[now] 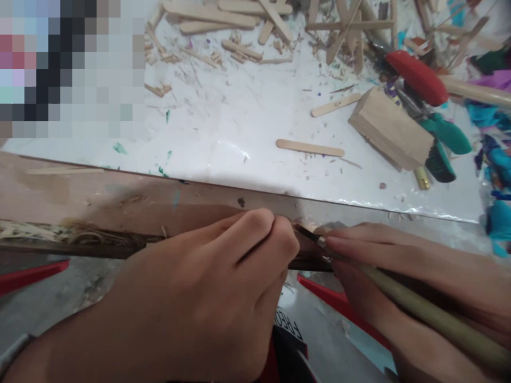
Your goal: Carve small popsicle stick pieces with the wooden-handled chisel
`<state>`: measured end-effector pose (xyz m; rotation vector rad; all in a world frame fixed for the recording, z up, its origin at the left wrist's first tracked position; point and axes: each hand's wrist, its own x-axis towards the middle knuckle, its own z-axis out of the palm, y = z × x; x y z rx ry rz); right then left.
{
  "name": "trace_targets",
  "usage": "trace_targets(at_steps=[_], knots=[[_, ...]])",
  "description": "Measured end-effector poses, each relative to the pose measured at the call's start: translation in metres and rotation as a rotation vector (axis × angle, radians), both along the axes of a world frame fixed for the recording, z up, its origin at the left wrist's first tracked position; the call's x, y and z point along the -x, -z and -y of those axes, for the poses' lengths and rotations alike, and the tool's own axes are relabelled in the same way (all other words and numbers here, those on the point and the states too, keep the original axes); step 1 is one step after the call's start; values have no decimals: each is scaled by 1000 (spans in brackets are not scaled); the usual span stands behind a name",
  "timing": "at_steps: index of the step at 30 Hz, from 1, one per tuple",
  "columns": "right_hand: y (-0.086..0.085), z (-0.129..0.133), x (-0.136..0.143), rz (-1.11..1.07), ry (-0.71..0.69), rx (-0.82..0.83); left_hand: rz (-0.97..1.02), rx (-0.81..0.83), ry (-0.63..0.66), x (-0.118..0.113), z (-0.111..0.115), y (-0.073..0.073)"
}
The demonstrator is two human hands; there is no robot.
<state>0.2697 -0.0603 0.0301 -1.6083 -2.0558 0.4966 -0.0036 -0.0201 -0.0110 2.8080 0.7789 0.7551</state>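
My left hand (207, 282) is closed at the front edge of the table, its fingers curled down. Whatever it grips is hidden beneath the knuckles. From the right comes my right hand (383, 260), wrapped round a carving tool (423, 311) with a long, round, pale wooden handle. Its short, dark metal blade (307, 233) points left and lies close to the left hand's fingertips. A little pale wood shows near the tip, too small to make out.
A white board (223, 122) covers the table behind my hands. Craft sticks (310, 148) and shavings lie on it. At right are a wooden block (391, 127), green-handled pliers (449, 133) and a red-handled tool (417, 77). Shavings (91, 236) line the front ledge.
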Motion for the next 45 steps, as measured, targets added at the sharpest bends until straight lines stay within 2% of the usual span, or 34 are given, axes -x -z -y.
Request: trace_targets(at_steps=[10,15,22,27,33,39,45], knots=[[9,0,13,-2,31,-3,-3,1,3,0,1,-1],[1,-1,10,9,24,0,0,35,8,-1,0,-2],[-13,-6,-7,109,-97,47,12,78,13,-3,0,-4],[-14,0,-19,173,-138,112,0,67,11,-2,-2,-2],[-15,-2,-21,177,-191,104,-3,47,6,-3,-1,-2],[-14,-5,-14,159,-147,79,1,62,0,-2,0,-4],[-14,-7,-15,152,-164,68,-14,47,17,-1,-2,-4]])
